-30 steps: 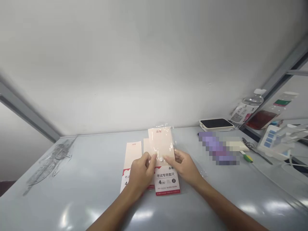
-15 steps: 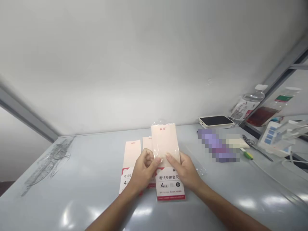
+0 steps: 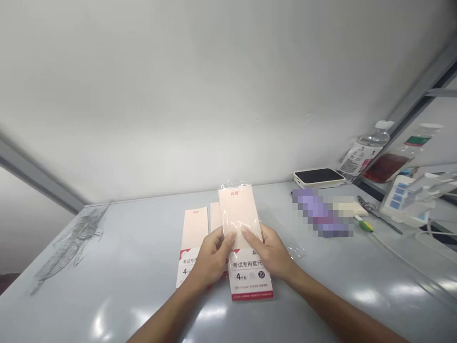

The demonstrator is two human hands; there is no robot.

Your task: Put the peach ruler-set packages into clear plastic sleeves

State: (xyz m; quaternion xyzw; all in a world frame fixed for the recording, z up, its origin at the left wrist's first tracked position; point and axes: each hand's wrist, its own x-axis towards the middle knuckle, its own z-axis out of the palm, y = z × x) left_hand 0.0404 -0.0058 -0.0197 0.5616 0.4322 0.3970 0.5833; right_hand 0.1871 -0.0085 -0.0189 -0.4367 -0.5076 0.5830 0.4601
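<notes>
Both my left hand (image 3: 212,257) and my right hand (image 3: 267,252) grip a long peach-and-white card pack in a clear plastic sleeve (image 3: 238,216), with the fingers meeting at its middle. Its lower end, printed with red and black Chinese text, reads as an exam ruler set (image 3: 250,275). Just left of my left hand, a similar pack (image 3: 194,228) lies flat on the table. A third pack (image 3: 215,215) shows behind the held one, mostly hidden. A loose flap of clear plastic (image 3: 294,250) sticks out past my right hand.
The pale grey table (image 3: 107,267) ends at a white wall. At the back right stand a white phone or power bank (image 3: 319,176), a pixelated object (image 3: 321,213), a plastic water bottle (image 3: 366,152), scissors (image 3: 371,207) and a white box with blue squares (image 3: 396,200).
The held pack has swung from a leftward tilt to nearer upright. My fingers have closed in over the white round tab seen a second ago, and the hands sit closer together.
</notes>
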